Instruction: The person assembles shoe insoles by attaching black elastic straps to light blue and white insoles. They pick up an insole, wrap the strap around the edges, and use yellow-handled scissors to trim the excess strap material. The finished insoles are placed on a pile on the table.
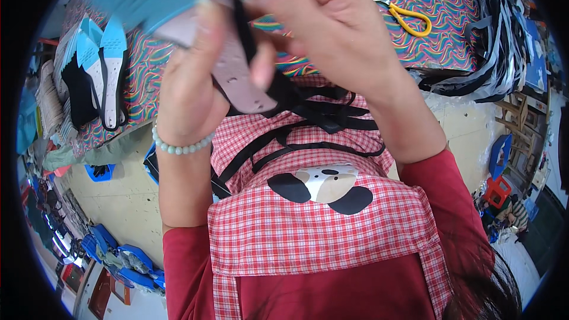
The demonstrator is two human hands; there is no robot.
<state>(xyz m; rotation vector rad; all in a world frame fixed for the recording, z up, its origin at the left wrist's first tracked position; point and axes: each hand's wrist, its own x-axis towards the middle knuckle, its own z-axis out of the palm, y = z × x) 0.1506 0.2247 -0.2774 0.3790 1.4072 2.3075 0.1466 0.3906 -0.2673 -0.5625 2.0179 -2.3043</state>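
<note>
Close to the camera, my left hand (192,80), with a pale green bead bracelet at the wrist, is closed around a shoe insole (237,80). Its blue front part is blurred, and its pale pinkish heel end shows small holes. A black strip (243,18) runs along the insole's edge. My right hand (338,35) pinches this strip near the top of the picture, its fingertips partly smeared. Long black straps (332,120) trail from beneath the insole across my lap, over the red checked apron (320,240).
Several finished-looking blue and white insoles (112,53) with black edging lie stacked at the table's left. Yellow-handled scissors (409,9) rest on the patterned tablecloth (444,41). Bundled black and grey strips (492,53) hang over its right edge. A blue bin (99,172) stands on the floor.
</note>
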